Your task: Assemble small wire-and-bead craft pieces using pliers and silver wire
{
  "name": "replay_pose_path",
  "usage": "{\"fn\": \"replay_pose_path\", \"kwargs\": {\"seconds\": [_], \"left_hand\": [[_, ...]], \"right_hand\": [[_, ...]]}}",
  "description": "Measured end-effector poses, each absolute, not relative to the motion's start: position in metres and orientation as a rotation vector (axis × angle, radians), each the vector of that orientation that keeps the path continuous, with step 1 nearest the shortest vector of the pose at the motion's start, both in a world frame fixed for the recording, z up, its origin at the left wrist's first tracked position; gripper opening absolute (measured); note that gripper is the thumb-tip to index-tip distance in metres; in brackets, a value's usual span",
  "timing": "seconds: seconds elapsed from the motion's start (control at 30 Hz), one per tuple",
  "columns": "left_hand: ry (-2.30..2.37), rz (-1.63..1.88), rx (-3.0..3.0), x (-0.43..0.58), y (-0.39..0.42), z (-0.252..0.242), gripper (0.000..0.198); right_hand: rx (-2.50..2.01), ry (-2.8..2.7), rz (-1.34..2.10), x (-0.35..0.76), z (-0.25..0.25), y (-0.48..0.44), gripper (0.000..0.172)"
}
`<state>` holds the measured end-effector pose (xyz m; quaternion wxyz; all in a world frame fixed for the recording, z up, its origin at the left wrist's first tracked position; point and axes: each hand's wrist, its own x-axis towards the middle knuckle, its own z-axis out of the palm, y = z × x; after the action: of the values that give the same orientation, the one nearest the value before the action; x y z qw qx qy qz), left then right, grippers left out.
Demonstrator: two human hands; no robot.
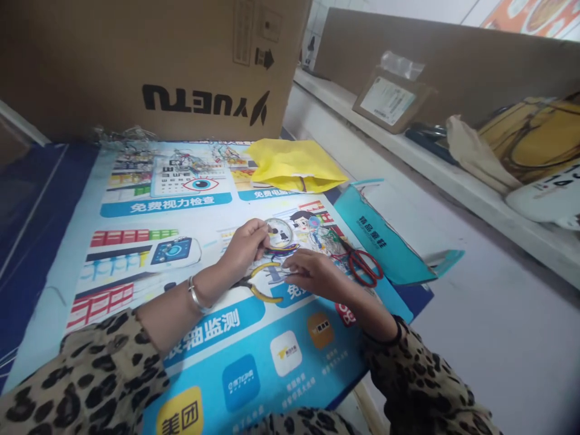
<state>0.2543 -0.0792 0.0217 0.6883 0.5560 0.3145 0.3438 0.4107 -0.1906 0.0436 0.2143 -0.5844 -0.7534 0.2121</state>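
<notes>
My left hand (248, 249) pinches the edge of a thin, pale hoop (292, 233), which stands out to the right of the fingers. Just below the hoop lie coloured cords or wires (283, 249). My right hand (313, 273) is closed, thumb against fingers, close to these cords; whatever is in its grip is too small to make out. Between and below my hands rests a pair of pliers (267, 297) with yellow handles, its jaws toward my left wrist. Red-handled scissors (365, 269) lie to the right of my right hand, beside a tangle of thin wire (334, 243).
A printed poster sheet (244, 217) covers the table. Behind stands a large cardboard box (203, 60). A yellow pouch (294, 163), a teal carton (380, 235) and bundles of wire (131, 138) lie around the edges. On the right ledge sits a small labelled box (390, 101).
</notes>
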Motion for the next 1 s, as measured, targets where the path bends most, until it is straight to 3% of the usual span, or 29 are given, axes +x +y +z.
{"fn": "replay_pose_path", "kwargs": {"seconds": [0.17,0.43,0.77,0.9,1.0], "left_hand": [[0.684,0.771,1.217,0.254,-0.078,0.02,0.013],[0.668,0.758,1.248,0.255,-0.077,0.018,0.016],[0.649,0.73,1.275,0.253,-0.079,0.021,0.017],[0.646,0.719,1.275,0.254,-0.08,0.02,0.016],[0.611,0.729,1.294,0.254,-0.081,0.019,0.016]], "right_hand": [[-1.762,-2.128,0.445,0.395,0.035,-0.182,0.022],[-1.84,-2.163,0.41,0.396,0.034,-0.179,0.004],[-1.977,-2.223,0.434,0.386,0.049,-0.174,0.012],[-1.914,-2.045,0.383,0.393,0.051,-0.175,0.015],[-1.77,-1.735,0.583,0.403,0.057,-0.171,0.011]]}}
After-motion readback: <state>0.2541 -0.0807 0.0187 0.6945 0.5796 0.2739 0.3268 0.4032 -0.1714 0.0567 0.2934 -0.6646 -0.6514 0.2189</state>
